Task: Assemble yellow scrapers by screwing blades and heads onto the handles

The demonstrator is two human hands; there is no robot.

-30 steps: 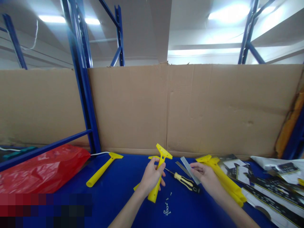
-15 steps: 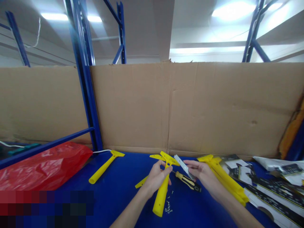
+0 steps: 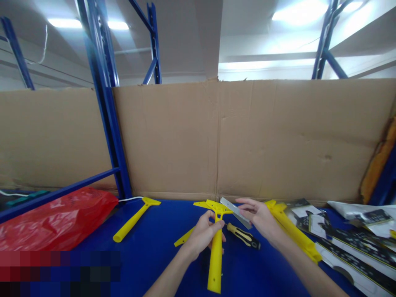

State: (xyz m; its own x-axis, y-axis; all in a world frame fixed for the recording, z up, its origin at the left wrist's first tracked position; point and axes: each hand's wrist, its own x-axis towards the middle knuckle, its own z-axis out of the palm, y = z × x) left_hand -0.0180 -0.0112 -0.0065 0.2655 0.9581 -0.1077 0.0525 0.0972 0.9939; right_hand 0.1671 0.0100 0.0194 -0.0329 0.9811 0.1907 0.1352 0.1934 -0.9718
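Observation:
My left hand (image 3: 202, 233) is wrapped round the neck of a yellow scraper handle (image 3: 215, 264), whose wide head points away from me. Just right of that head, my right hand (image 3: 255, 214) pinches a flat silver metal strip (image 3: 235, 212), tilted down to the right. The strip's left end is close to the yellow head; whether they touch I cannot tell. Below the strip lies a yellow and black screwdriver (image 3: 243, 236) on the blue table (image 3: 148, 264). Another yellow piece (image 3: 185, 237) shows partly behind my left hand.
A yellow handle (image 3: 131, 222) lies at the left, beside a red plastic bag (image 3: 62, 216). More yellow handles (image 3: 292, 229) and black and white packaging (image 3: 355, 251) are at the right. Cardboard (image 3: 173, 140) stands behind, by a blue rack post (image 3: 108, 123).
The handle in my left hand has turned more upright in view and now covers most of the small screws. The strip has tilted flatter, and my right hand has shifted slightly up with it.

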